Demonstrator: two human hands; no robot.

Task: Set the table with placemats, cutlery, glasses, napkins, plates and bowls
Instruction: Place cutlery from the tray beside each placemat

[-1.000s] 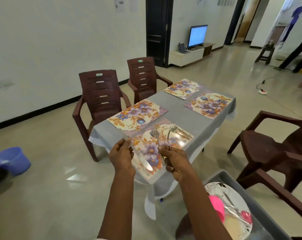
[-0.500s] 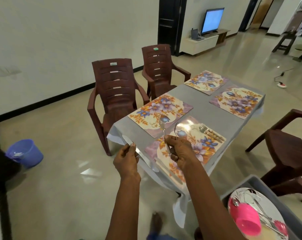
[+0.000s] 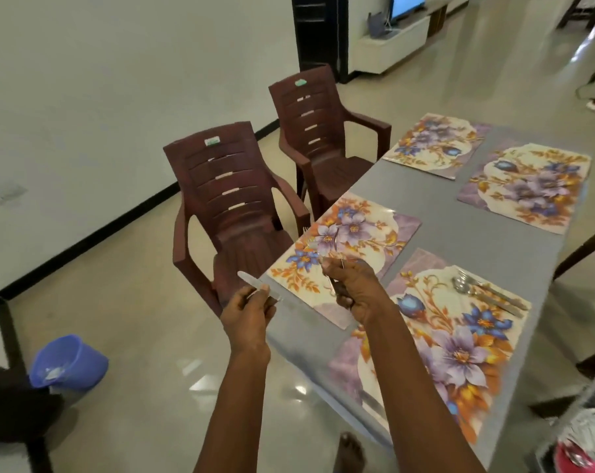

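- Head view, change: within the last second both hands have been carried away from the nearest placemat (image 3: 453,343) to the near edge of the next placemat (image 3: 367,233). One setting's cutlery is thus judged done, and the second to be in hand.
- Left hand (image 3: 246,310): the fingers are curled, and a knife (image 3: 251,280) is pinched between thumb and fingertips. Its blade is pointed up and to the left, off the counter's edge.
- Right hand (image 3: 354,291): it is closed around further cutlery (image 3: 336,238), which is held over the next placemat. The pieces are too blurred to be named with certainty.
- Laid cutlery set (image 3: 487,293): it is seen lying on the far right corner of the nearest placemat.
- Counter (image 3: 477,240): two more placemats (image 3: 432,145) are laid at the far end, with nothing on them.
- Outstanding, as judged: cutlery for three places, then glasses, napkins, plates and bowls.
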